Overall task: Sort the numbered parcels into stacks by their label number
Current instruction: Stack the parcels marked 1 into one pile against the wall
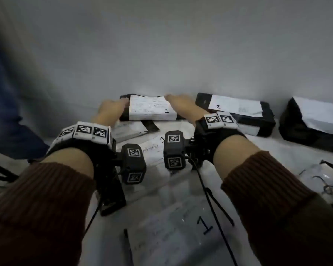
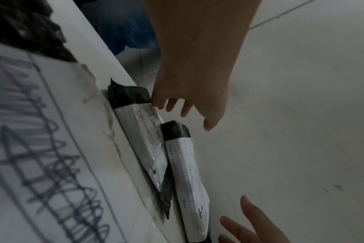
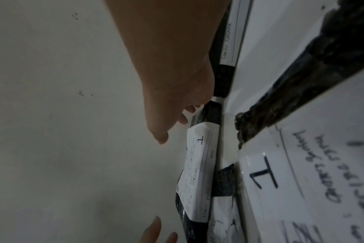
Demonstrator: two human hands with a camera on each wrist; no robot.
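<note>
A black parcel with a white label marked 1 (image 1: 152, 109) lies against the wall, over the edge of a flatter parcel (image 1: 128, 132). My left hand (image 1: 113, 108) is at its left end and my right hand (image 1: 178, 104) at its right end. In the left wrist view, the left hand (image 2: 183, 108) has its fingers spread and fairly straight beside the black end of the parcel (image 2: 187, 177). The right wrist view shows the right hand (image 3: 177, 125) with straight fingers touching the other black end of this parcel (image 3: 197, 172). Neither hand curls round it.
A black parcel labelled 2 (image 1: 235, 111) lies to the right by the wall, and a bulkier black parcel (image 1: 311, 125) beyond it. Two more parcels marked 1 (image 1: 171, 233) (image 1: 154, 148) lie under my wrists. A clear bag (image 1: 325, 179) sits at the right, blue cloth (image 1: 4, 112) at the left.
</note>
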